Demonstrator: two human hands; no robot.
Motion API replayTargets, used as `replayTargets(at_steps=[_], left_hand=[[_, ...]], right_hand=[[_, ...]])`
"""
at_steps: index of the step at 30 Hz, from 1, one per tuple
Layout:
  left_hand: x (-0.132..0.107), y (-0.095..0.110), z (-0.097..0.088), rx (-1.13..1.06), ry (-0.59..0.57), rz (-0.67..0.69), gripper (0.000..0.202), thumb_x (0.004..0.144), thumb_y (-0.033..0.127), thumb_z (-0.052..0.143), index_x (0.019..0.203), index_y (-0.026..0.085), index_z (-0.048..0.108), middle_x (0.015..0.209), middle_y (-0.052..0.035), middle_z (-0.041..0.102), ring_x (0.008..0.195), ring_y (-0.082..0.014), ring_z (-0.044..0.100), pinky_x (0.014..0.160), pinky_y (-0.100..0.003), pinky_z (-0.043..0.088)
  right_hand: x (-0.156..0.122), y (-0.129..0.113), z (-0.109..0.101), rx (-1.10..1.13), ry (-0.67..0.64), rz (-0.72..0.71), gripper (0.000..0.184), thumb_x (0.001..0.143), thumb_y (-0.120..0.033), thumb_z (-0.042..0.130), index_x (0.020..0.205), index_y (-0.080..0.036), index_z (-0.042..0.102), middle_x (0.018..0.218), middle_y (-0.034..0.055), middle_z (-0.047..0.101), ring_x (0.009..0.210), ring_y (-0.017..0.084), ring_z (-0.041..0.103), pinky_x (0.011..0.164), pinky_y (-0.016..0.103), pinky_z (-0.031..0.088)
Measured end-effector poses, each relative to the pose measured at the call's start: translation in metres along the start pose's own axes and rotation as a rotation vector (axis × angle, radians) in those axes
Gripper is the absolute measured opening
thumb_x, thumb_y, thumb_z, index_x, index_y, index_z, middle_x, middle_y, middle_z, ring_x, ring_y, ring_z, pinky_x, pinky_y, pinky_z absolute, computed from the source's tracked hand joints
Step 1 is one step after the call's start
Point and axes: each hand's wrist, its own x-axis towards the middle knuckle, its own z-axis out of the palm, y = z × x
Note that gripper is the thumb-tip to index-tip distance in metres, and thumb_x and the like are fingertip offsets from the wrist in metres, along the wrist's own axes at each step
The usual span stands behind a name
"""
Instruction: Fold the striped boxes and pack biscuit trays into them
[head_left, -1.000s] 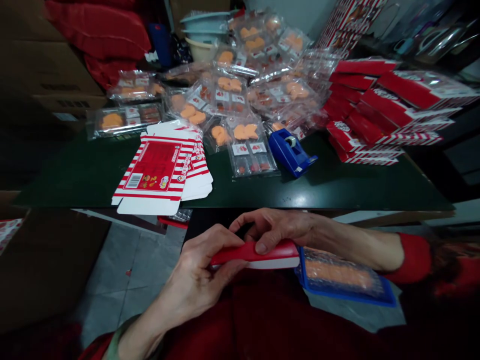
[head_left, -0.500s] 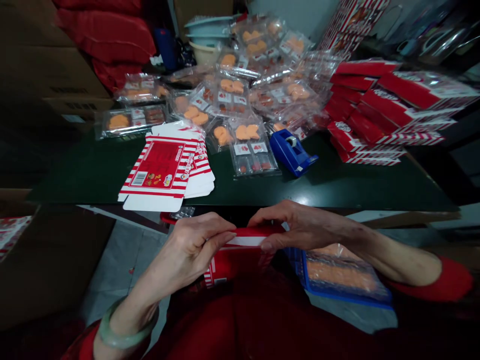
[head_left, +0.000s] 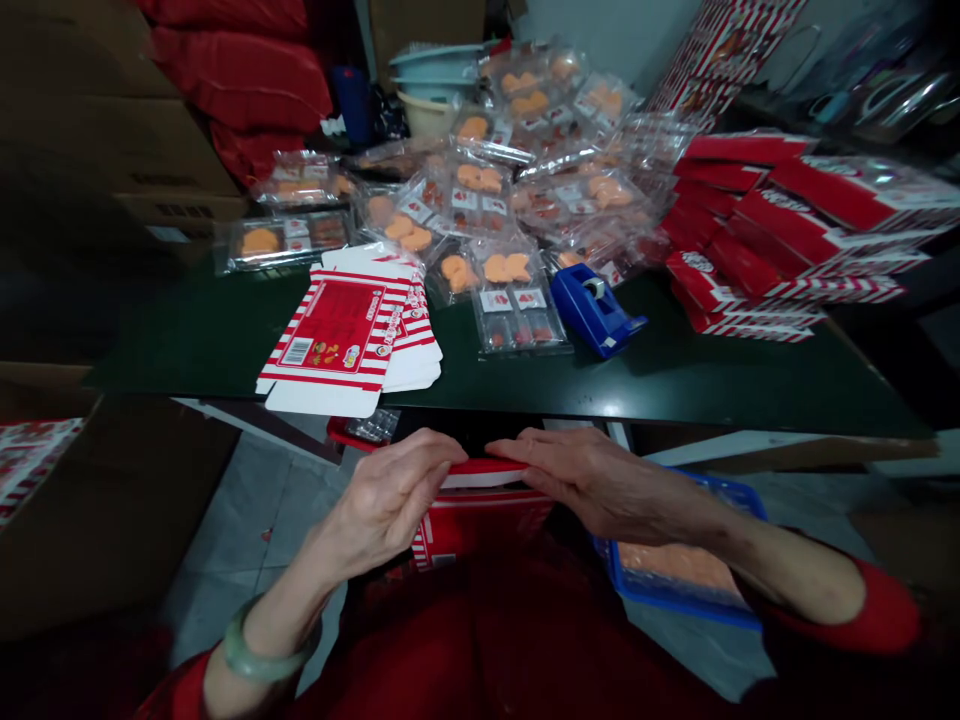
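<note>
In front of my body is a red-and-white carton (head_left: 480, 525), its white-edged upper flap facing up. My left hand (head_left: 394, 490) pinches the flap's left end between thumb and fingers; a pale green bangle (head_left: 262, 645) circles that wrist. My right hand (head_left: 600, 480) grips the right end, fingers straight along the top edge and thumb on the near side. The carton's lower part blends into my dark red clothing. Flat striped cartons (head_left: 334, 335) lie stacked on the green table (head_left: 465, 385) beyond my left hand.
Clear-wrapped packs of toy food (head_left: 517, 300) pile up at the table's middle and back. A blue tape dispenser (head_left: 596, 310) stands beside them. Filled red boxes (head_left: 780, 225) are stacked at right. Below my right forearm is a blue crate (head_left: 675, 605). Brown cardboard boxes (head_left: 97, 140) line the left.
My right hand's fingers have straightened and moved left along the carton's top edge. My left hand keeps its pinch. The view has shifted slightly, moving the table things rightward.
</note>
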Motion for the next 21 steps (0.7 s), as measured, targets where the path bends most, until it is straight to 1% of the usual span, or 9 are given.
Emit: replayTargets(at_steps=[3,5,8,10,13,15,17,19,21], left_hand=[[-0.005,-0.007,0.003,0.057,0.016,0.128,0.027,0.09,0.013,0.04,0.114,0.013,0.054,0.098,-0.0136,0.065,0.092,-0.0185,0.063,0.077,-0.03,0.054],[-0.008,-0.012,0.006,0.081,0.023,0.187,0.031,0.09,0.016,0.044,0.119,0.011,0.052,0.102,-0.0161,0.064,0.097,-0.0207,0.062,0.08,-0.034,0.055],[-0.012,-0.019,0.012,0.075,0.058,0.2,0.034,0.086,0.01,0.052,0.12,0.011,0.052,0.103,-0.0159,0.064,0.099,-0.0206,0.061,0.081,-0.035,0.054],[-0.014,-0.024,0.015,0.053,0.113,0.181,0.032,0.084,0.007,0.055,0.116,0.012,0.056,0.101,-0.014,0.065,0.096,-0.0197,0.062,0.081,-0.035,0.054],[-0.018,-0.03,0.017,0.048,0.209,0.113,0.026,0.084,0.007,0.056,0.108,0.015,0.061,0.099,-0.0112,0.067,0.089,-0.0172,0.065,0.078,-0.031,0.055],[-0.021,-0.033,0.015,0.066,0.242,0.076,0.023,0.084,0.008,0.057,0.104,0.015,0.063,0.098,-0.01,0.068,0.086,-0.0161,0.066,0.076,-0.029,0.055],[-0.023,-0.034,0.014,0.082,0.256,0.062,0.021,0.084,0.009,0.057,0.102,0.016,0.063,0.096,-0.009,0.069,0.084,-0.0158,0.067,0.075,-0.028,0.055],[-0.023,-0.034,0.015,0.081,0.265,0.045,0.02,0.083,0.009,0.057,0.101,0.016,0.064,0.097,-0.0087,0.069,0.084,-0.0156,0.067,0.074,-0.027,0.054],[-0.022,-0.032,0.017,0.075,0.282,0.017,0.02,0.083,0.01,0.057,0.1,0.016,0.064,0.096,-0.0085,0.068,0.083,-0.0153,0.066,0.073,-0.027,0.054]], right_hand=[[-0.001,0.007,0.005,-0.061,0.029,-0.058,0.041,0.094,-0.019,0.035,0.133,-0.021,0.048,0.1,0.0065,0.065,0.088,0.017,0.061,0.077,0.03,0.048],[-0.002,0.011,0.008,-0.091,0.062,-0.107,0.041,0.095,-0.025,0.036,0.134,-0.018,0.046,0.103,0.0091,0.064,0.091,0.019,0.061,0.078,0.033,0.049],[0.0,0.015,0.017,-0.154,0.143,-0.147,0.049,0.093,-0.037,0.044,0.137,-0.015,0.043,0.11,0.0136,0.062,0.094,0.022,0.061,0.078,0.037,0.051],[0.002,0.018,0.026,-0.151,0.216,-0.165,0.051,0.092,-0.036,0.046,0.139,-0.015,0.039,0.11,0.0144,0.062,0.095,0.023,0.06,0.078,0.038,0.052],[0.006,0.021,0.043,0.01,0.444,-0.191,0.053,0.09,-0.029,0.051,0.139,-0.018,0.034,0.111,0.0131,0.059,0.096,0.02,0.059,0.08,0.036,0.053],[0.006,0.023,0.055,0.143,0.661,-0.189,0.05,0.086,-0.024,0.058,0.133,-0.021,0.041,0.11,0.0112,0.057,0.094,0.018,0.058,0.074,0.031,0.054],[0.005,0.025,0.065,0.228,0.83,-0.184,0.044,0.082,-0.018,0.063,0.123,-0.024,0.049,0.106,0.009,0.056,0.09,0.017,0.059,0.065,0.026,0.054],[0.004,0.026,0.072,0.238,0.92,-0.182,0.037,0.081,-0.014,0.063,0.115,-0.025,0.054,0.102,0.0077,0.057,0.087,0.017,0.059,0.063,0.026,0.054],[0.004,0.027,0.077,0.195,0.968,-0.183,0.033,0.081,-0.012,0.063,0.11,-0.025,0.057,0.099,0.0068,0.058,0.086,0.017,0.059,0.067,0.028,0.053]])
